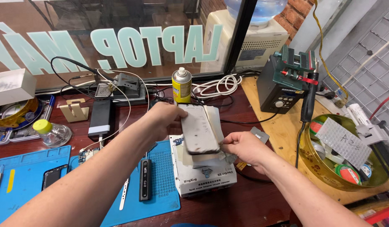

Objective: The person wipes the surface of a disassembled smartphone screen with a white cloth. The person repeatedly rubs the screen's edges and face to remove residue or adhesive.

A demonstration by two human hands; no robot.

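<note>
I see grey phone panel (198, 129), long, flat, rounded corners, surface dull with white smears and spots. I see it lifted and tilted, far end higher, near end lower; held at far edge and at near corner. Panel hangs just above white box-shaped machine (205, 178), partly covering pale plate (214, 126) on machine top. Machine stands on dark red table beside blue mat

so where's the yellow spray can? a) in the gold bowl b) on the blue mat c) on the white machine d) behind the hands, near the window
d: the yellow spray can stands upright on the dark bench behind the left hand, close to the window.
</note>
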